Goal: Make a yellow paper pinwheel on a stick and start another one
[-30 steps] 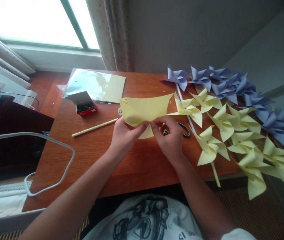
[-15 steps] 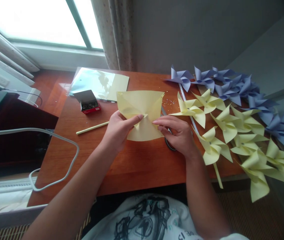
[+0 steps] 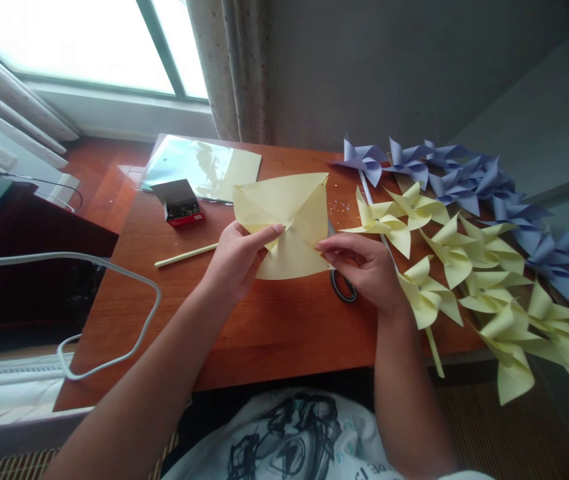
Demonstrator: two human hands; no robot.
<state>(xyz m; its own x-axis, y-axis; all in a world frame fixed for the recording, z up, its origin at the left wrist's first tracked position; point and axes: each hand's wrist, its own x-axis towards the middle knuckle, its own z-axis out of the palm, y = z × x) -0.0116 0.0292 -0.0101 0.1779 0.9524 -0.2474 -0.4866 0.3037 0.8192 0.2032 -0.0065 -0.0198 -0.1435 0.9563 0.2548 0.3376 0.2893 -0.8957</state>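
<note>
A pale yellow paper square [image 3: 289, 220], cut along its diagonals, is held over the middle of the wooden table [image 3: 244, 327]. My left hand [image 3: 237, 260] pinches it near its centre from the left. My right hand [image 3: 364, 270] grips its lower right edge with fingertips. Black-handled scissors [image 3: 343, 287] lie on the table, partly hidden under my right hand. A yellow stick [image 3: 187, 255] lies left of my left hand.
Finished yellow pinwheels [image 3: 464, 267] and purple pinwheels [image 3: 464, 177] crowd the table's right side. A small open red box [image 3: 180, 203] of pins and a clear sleeve with yellow paper [image 3: 201, 167] sit at the back left. A white cable [image 3: 114, 320] loops off the left edge.
The paper was bunched and folded between both hands; now it is spread flat into a square. My right hand has shifted right to its edge, uncovering the scissors' handle.
</note>
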